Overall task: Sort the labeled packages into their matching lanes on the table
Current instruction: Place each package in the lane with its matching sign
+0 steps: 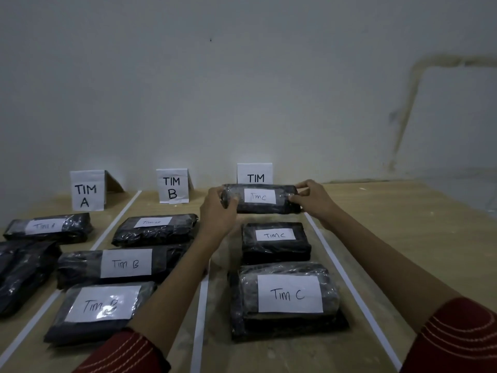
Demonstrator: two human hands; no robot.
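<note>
A black plastic-wrapped package labeled "Tim C" (260, 198) is held at the far end of the right lane, just in front of the TIM C sign (254, 173), whose lower half it hides. My left hand (216, 211) grips its left end and my right hand (313, 201) grips its right end. Two more "Tim C" packages (275, 241) (287, 297) lie nearer in the same lane. Three "Tim B" packages (154, 228) (118, 265) (100, 309) lie in the middle lane before the TIM B sign (172, 189). A "Tim A" package (49, 227) lies before the TIM A sign (86, 191).
White tape strips (347, 275) (200, 319) (113, 224) divide the wooden table into lanes. An unlabeled black package (21, 270) lies at the left edge in lane A. Bare wood (416, 238) stretches right of the C lane. A grey wall stands behind the signs.
</note>
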